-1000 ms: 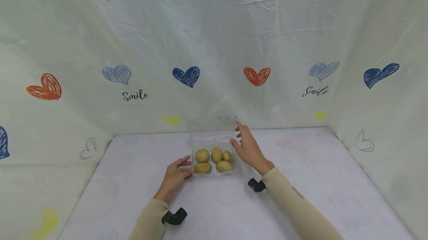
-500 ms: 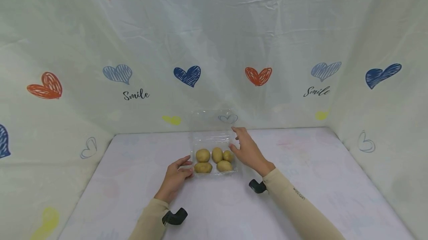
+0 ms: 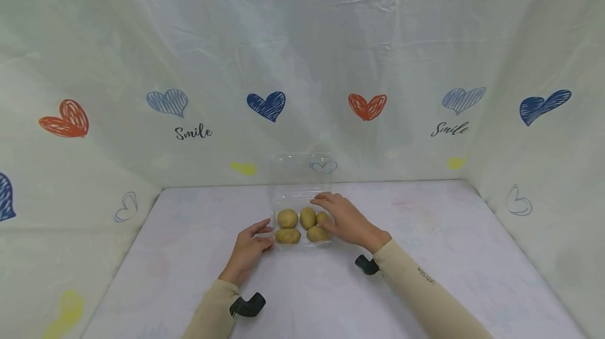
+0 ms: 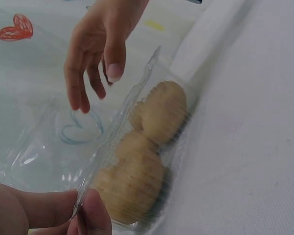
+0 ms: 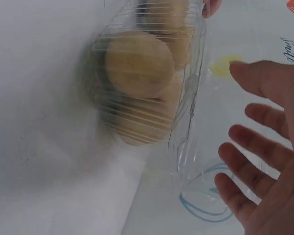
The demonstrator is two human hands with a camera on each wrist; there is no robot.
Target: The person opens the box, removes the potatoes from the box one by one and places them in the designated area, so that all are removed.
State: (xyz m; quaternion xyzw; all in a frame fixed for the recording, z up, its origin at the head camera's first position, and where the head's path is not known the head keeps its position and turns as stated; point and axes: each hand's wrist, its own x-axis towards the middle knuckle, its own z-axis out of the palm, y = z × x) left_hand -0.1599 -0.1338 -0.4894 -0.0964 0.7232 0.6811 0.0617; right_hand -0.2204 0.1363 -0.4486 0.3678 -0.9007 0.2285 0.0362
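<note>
A clear plastic clamshell box [image 3: 294, 245] sits mid-table, its transparent lid [image 3: 288, 171] raised at the back. Several yellow-brown potatoes [image 3: 288, 219] lie in the base, in two groups left and right. My left hand [image 3: 248, 250] pinches the box's left rim between thumb and fingers, as the left wrist view shows at the rim [image 4: 80, 191]. Above the right-hand potatoes is my right hand [image 3: 352, 223], fingers spread and loosely bent, holding nothing. In the right wrist view its fingers [image 5: 257, 142] are apart from the box's edge [image 5: 193, 88].
A white cloth [image 3: 189, 255] covers the table. Close behind the box rises a pale curtain [image 3: 402, 150] printed with hearts and "Smile", which also closes in both sides. A dark wrist camera mount [image 3: 248, 306] sticks out from the left sleeve, another [image 3: 366, 264] from the right.
My right hand has moved from beside the lid down and left over the potatoes. The lid has tipped further back and stands clear of the fingers. My left hand stays at the rim.
</note>
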